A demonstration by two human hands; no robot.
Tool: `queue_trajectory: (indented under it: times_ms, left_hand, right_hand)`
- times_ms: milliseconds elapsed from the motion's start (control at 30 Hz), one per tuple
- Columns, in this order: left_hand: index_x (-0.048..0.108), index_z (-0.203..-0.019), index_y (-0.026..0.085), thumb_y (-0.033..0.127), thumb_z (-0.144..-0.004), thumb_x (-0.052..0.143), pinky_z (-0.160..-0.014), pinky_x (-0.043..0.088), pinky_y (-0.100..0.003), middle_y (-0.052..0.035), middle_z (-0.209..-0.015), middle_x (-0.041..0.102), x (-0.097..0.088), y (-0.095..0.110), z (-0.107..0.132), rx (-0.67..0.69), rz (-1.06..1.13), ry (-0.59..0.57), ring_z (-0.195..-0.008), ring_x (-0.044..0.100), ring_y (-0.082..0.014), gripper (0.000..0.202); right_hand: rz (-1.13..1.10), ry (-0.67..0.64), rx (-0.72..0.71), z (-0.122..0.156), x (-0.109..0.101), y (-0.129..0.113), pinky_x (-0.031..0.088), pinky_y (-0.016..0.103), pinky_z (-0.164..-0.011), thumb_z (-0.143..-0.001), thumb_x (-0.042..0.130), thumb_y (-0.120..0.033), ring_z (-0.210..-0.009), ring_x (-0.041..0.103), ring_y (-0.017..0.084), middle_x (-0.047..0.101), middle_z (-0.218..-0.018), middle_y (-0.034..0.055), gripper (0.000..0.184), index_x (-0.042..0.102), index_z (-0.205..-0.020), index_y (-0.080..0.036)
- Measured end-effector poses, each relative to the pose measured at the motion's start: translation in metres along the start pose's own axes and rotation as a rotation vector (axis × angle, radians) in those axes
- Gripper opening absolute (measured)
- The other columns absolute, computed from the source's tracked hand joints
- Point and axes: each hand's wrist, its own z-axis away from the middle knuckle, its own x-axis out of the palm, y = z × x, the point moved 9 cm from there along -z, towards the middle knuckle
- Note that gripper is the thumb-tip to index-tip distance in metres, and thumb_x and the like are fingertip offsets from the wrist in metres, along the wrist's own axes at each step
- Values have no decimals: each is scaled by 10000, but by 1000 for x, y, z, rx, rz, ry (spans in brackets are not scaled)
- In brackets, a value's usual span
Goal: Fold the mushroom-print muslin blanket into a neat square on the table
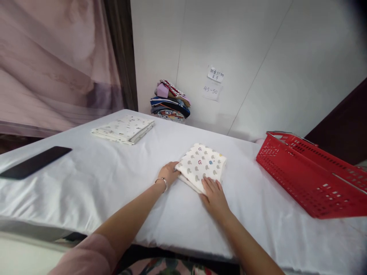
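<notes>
A small folded cloth (202,164), white with grey mushroom prints and a few coloured ones, lies on the white-covered table in front of me. My left hand (169,173), with a bracelet at the wrist, grips its left corner; the fingertips are partly hidden at the edge. On the near right side, my right hand (214,196) has its fingers on top of the cloth and its thumb at the front edge. The layers of the fold show along the near side.
Another folded printed cloth (124,129) lies at the back left. A dark flat phone-like slab (36,162) rests at the left. To the right stands a red perforated basket (309,175). Folded fabrics (170,102) are piled behind the table, near paper notes (213,82) on the wall.
</notes>
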Motion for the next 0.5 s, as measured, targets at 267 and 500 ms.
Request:
queue_trajectory:
  times_ms: [267, 500]
  left_hand:
    - [621, -1063, 309, 216, -755, 444, -776, 411, -267, 9, -1043, 629, -8, -4, 3, -86, -19, -35, -921, 568, -186, 368]
    - [613, -1076, 313, 231, -756, 433, -793, 415, -261, 5, -988, 619, -7, -4, 2, 29, 11, -76, -909, 562, -182, 376]
  right_hand:
    - [6, 6, -31, 6, 6, 1, 217, 465, -1052, -871, 388, -249, -1283, 309, 243, 368, -1388, 86, 493, 337, -1358, -187]
    - [21, 9, -39, 6, 3, -1, 208, 461, -1057, -872, 383, -252, -1285, 303, 236, 378, -1382, 89, 490, 344, -1354, -172]
